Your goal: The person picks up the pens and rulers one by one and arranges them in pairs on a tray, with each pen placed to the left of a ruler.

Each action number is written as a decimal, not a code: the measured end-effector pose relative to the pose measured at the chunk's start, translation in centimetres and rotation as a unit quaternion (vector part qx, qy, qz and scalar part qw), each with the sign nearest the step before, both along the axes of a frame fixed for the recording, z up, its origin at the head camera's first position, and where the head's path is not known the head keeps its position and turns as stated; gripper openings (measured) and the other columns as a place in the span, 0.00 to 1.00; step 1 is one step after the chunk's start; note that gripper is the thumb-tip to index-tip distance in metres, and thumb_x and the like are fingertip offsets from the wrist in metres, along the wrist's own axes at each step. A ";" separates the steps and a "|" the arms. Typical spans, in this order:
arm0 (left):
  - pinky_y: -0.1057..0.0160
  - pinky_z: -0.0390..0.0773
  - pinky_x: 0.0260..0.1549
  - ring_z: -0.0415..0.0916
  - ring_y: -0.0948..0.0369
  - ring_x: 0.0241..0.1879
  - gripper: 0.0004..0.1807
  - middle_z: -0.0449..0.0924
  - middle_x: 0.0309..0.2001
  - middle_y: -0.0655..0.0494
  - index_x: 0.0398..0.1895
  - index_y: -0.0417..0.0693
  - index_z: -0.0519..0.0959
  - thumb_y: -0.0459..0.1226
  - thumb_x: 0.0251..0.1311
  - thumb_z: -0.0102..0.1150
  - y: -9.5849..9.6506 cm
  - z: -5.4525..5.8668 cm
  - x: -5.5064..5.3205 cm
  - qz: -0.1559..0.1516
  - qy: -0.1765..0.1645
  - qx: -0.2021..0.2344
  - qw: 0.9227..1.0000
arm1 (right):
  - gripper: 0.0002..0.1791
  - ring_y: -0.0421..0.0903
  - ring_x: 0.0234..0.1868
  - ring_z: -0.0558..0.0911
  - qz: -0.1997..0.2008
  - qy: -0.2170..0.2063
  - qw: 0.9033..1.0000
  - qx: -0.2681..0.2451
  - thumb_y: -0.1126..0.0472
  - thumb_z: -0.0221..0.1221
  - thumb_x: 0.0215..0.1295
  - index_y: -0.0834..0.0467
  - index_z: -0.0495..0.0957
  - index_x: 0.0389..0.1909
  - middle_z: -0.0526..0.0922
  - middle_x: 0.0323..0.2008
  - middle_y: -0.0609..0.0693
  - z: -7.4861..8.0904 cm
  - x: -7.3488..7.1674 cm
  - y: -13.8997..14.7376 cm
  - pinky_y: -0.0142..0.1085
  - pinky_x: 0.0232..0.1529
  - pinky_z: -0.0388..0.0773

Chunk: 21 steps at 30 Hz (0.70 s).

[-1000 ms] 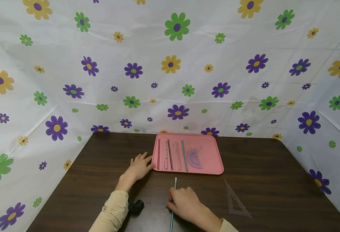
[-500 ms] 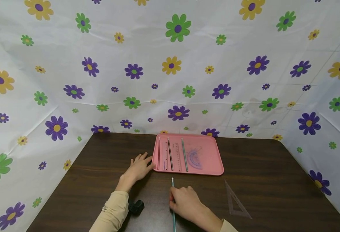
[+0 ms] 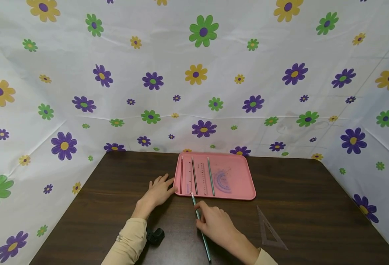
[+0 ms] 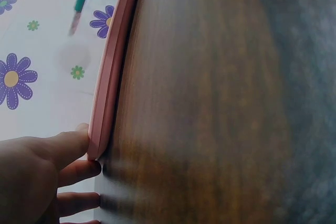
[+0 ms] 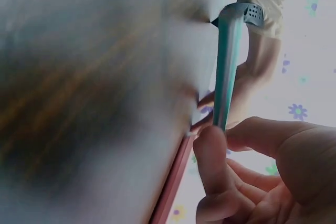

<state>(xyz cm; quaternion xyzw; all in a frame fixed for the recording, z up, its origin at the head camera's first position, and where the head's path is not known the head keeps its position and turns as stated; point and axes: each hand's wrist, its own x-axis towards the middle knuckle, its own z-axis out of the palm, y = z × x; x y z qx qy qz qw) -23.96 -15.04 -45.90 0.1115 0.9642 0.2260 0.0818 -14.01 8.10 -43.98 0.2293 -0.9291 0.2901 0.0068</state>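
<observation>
My right hand (image 3: 216, 224) pinches a green pencil (image 3: 205, 241) between thumb and fingers. The pencil's white end reaches the front rim of the pink tray (image 3: 241, 184); its dark end points back toward me. In the right wrist view the pencil (image 5: 227, 72) stands out from the pinching fingertips (image 5: 211, 140). My left hand (image 3: 158, 191) lies with fingers spread at the tray's front left corner, thumb on the rim (image 4: 98, 129). Inside the tray are a dark red pencil (image 3: 181, 176), a black pencil (image 3: 194, 176), another green pencil (image 3: 211, 176), two clear rulers (image 3: 203, 180) and a clear protractor (image 3: 222, 181).
A clear set square (image 3: 270, 232) lies on the dark wooden table (image 3: 297, 191) right of my right hand. A black wrist camera (image 3: 155, 236) sits by my left cuff. Behind the table hangs a white sheet (image 3: 168, 55) with printed flowers.
My right hand has moved slightly forward, and the green pencil has swung so its white end points left and forward, up to the tray's rim. My left hand has stayed at the tray corner.
</observation>
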 end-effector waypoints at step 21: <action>0.27 0.46 0.68 0.49 0.36 0.76 0.30 0.56 0.76 0.38 0.73 0.47 0.67 0.51 0.73 0.49 0.0 -0.1 -0.2 -0.001 0.002 -0.002 1.000 | 0.27 0.32 0.18 0.66 -0.038 -0.023 0.998 -0.032 0.68 0.62 0.49 0.60 0.75 0.55 0.72 0.23 0.40 1.0 -2.0 2.4 0.27 0.20 0.63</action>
